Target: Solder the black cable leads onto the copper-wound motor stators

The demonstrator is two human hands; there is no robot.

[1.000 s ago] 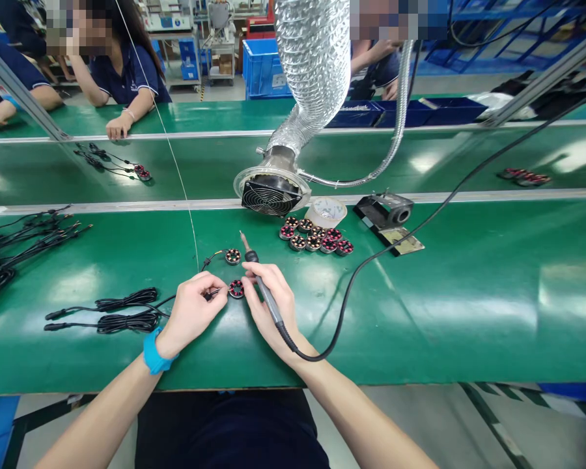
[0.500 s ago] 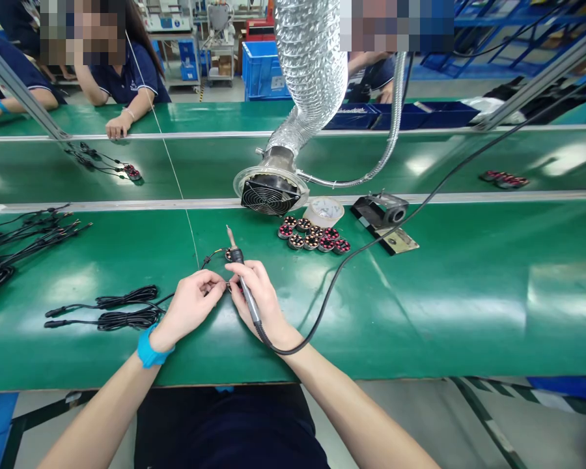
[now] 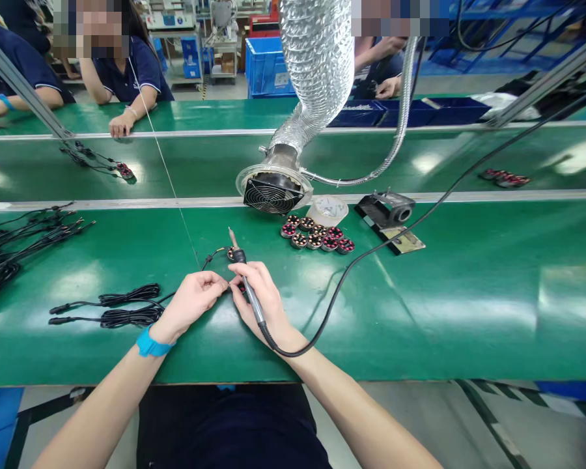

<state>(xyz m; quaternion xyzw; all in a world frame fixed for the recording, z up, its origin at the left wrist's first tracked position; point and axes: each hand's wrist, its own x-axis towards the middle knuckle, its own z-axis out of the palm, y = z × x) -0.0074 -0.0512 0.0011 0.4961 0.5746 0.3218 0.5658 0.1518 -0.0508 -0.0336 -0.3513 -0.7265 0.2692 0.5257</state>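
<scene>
My right hand (image 3: 261, 303) grips a slim soldering iron (image 3: 248, 286) like a pen, its bare tip pointing up and away from me. My left hand (image 3: 191, 305) pinches a thin black wire (image 3: 215, 260) between its fingertips, close to my right fingers. Under those fingers a ring-shaped stator with red windings (image 3: 241, 287) is mostly hidden. A second stator (image 3: 231, 254) lies just beyond, partly behind the iron's grip. Several more stators (image 3: 312, 238) sit grouped to the right on the green bench belt (image 3: 420, 312).
Several black cable bundles (image 3: 122, 306) lie left of my hands. Ahead stand a fume extractor fan (image 3: 272, 193) on silver ducting, a tape roll (image 3: 328, 210) and an iron stand (image 3: 388, 212). The iron's cord (image 3: 351, 264) crosses the belt rightward. Co-workers (image 3: 122, 71) sit beyond a second belt.
My hands have moved closer together. The iron has swung left and now stands more upright, and my fingers have come over the nearer stator, which was plainly visible a second ago.
</scene>
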